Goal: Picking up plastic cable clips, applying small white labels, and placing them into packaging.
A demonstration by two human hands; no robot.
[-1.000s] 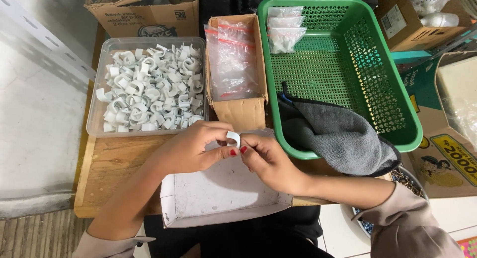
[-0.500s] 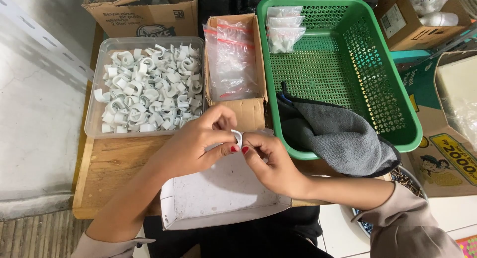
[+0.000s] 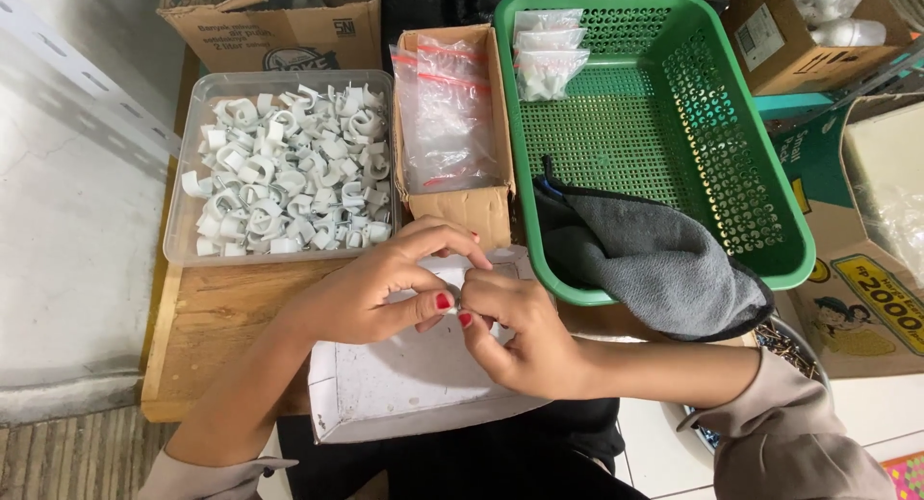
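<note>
My left hand (image 3: 385,288) and my right hand (image 3: 520,327) meet over a shallow white cardboard tray (image 3: 385,394) at the table's front. Between their fingertips they pinch one small white plastic clip (image 3: 452,303), mostly hidden by the fingers. A clear plastic tub (image 3: 178,240) of several white clips (image 3: 289,168) stands just beyond my left hand. A small cardboard box (image 3: 472,211) holding clear zip bags (image 3: 443,115) stands behind both hands.
A green plastic basket (image 3: 760,221) sits at the right, with a few filled bags (image 3: 547,48) in its far corner and a grey cloth (image 3: 654,259) draped over its near rim. Cardboard boxes (image 3: 269,24) line the back and right. The wooden table (image 3: 221,307) ends at left.
Both hands have dropped slightly toward the white tray and drawn closer together, and the clip is now more hidden between the fingertips.
</note>
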